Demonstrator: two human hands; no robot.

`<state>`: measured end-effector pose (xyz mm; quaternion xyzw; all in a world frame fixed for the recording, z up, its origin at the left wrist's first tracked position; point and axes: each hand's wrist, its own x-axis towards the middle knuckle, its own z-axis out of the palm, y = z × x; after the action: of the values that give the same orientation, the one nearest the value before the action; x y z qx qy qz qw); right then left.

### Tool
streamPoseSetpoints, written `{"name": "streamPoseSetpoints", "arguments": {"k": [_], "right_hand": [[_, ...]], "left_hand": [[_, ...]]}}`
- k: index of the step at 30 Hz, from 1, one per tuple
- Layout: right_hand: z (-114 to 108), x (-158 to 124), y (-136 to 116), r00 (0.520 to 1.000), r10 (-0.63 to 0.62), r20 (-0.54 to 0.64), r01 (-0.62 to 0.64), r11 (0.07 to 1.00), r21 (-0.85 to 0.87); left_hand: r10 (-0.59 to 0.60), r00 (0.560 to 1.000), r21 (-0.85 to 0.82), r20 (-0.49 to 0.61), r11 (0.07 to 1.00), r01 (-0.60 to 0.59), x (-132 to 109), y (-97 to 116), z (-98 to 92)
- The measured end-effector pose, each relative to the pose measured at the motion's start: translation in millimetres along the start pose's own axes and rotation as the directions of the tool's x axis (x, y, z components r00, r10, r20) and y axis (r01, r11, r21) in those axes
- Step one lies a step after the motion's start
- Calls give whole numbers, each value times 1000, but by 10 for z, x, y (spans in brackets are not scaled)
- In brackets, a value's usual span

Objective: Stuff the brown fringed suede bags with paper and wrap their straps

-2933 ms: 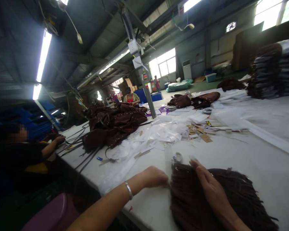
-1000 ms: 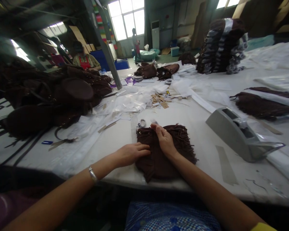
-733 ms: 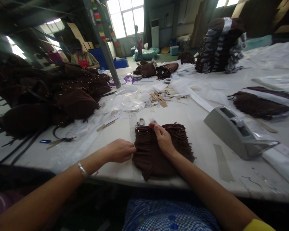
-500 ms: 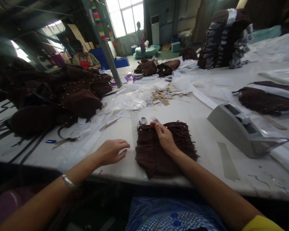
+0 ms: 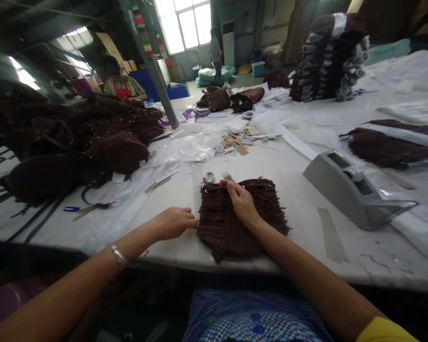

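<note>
Dark brown fringed bag lies on the white desk, right hand over its upper middle, left hand at its left edge. Left fingers curled, can't tell if they pinch anything; right fingers together near the top edge, grip unclear. Grey tape dispenser right, piled brown bags left.

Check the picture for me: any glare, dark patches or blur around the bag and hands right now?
Head view: the window is blown out white; head view: the plastic bags catch some glare; head view: below the table is nearly black; head view: both the left hand and right hand look fairly clear, the bag dark but its fringe readable.
</note>
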<state>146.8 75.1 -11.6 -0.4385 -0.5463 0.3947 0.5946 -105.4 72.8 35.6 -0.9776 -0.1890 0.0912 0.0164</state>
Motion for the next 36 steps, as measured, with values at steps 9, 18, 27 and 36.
{"name": "streamPoseSetpoints", "arguments": {"k": [9,18,27,36], "right_hand": [[3,3,-22,1000,-7,-4,7,1000,12],[6,-8,8,999,-35,7,35,999,23],[3,-52,-74,974,-199,105,209,973,-93],[15,-131,-58,795,-146,588,257,960,-109]], "left_hand": [[-152,988,-355,-22,925,134,-58,71,-159],[-558,824,-210,95,798,565,155,268,-27],[-591,797,-455,122,681,574,140,230,-104],[-846,501,-808,-183,420,413,174,714,92]]}}
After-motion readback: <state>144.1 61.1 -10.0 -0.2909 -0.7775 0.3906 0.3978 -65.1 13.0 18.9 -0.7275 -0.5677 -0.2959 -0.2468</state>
